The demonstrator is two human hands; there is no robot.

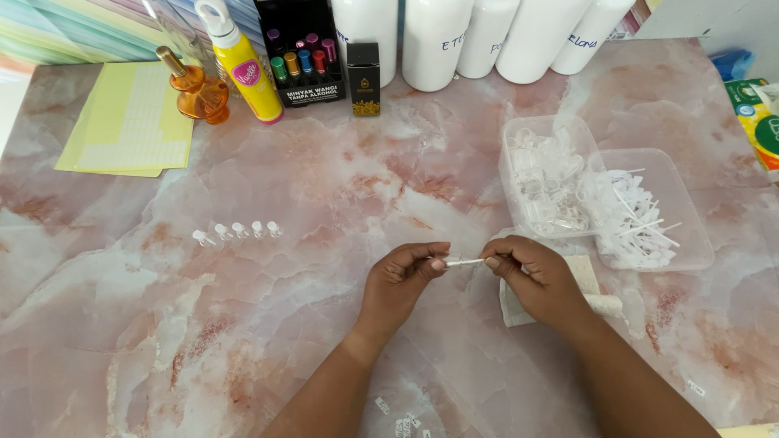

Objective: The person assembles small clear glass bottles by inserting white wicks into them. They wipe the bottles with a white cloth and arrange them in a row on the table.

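My left hand (399, 281) and my right hand (537, 278) meet over the pink marble table (324, 203). Between their fingertips they hold a thin white tube with a small clear piece on its left end (462, 262). The left fingers pinch the clear end and the right fingers pinch the tube. A row of several small clear pieces (237, 232) lies to the left. Two clear plastic tubs stand to the right, one with clear vials (542, 174) and one with white tubes (649, 211).
A white cloth (510, 311) lies under my right hand. At the back stand an orange glass bottle (197, 89), a yellow bottle (243, 65), a black display box of small coloured bottles (302, 55), a small black box (364, 77) and large white bottles (487, 36). Yellow sheets (130, 122) lie back left.
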